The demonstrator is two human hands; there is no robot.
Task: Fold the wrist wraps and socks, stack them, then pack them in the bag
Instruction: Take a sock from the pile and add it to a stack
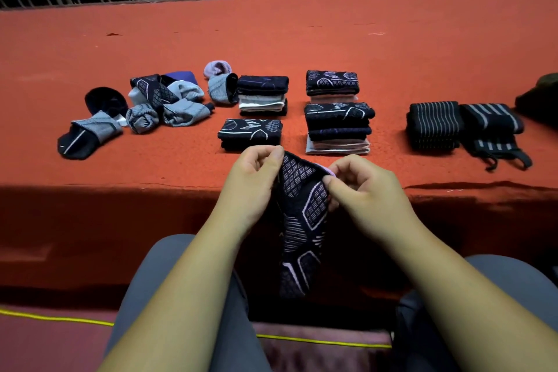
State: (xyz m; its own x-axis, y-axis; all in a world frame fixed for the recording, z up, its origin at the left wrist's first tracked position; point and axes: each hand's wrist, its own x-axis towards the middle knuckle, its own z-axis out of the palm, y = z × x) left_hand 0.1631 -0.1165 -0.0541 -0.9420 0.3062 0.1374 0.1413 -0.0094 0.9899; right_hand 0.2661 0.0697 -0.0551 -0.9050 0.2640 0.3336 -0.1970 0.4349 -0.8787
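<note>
Your left hand [256, 172] and right hand [359, 187] pinch a dark patterned sock [302, 220], hanging over your lap. Folded stacks [336, 128] rest beyond on the red table [302, 39].

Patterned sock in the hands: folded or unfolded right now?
Unfolded. The left hand and right hand pinch the top of the sock, which hangs full length past the table edge.

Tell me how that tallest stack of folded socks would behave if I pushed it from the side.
The tallest sock stack probably shears or leans, being many loose soft layers. The bottom pale sock likely drags on the fuzzy red cloth.
</note>
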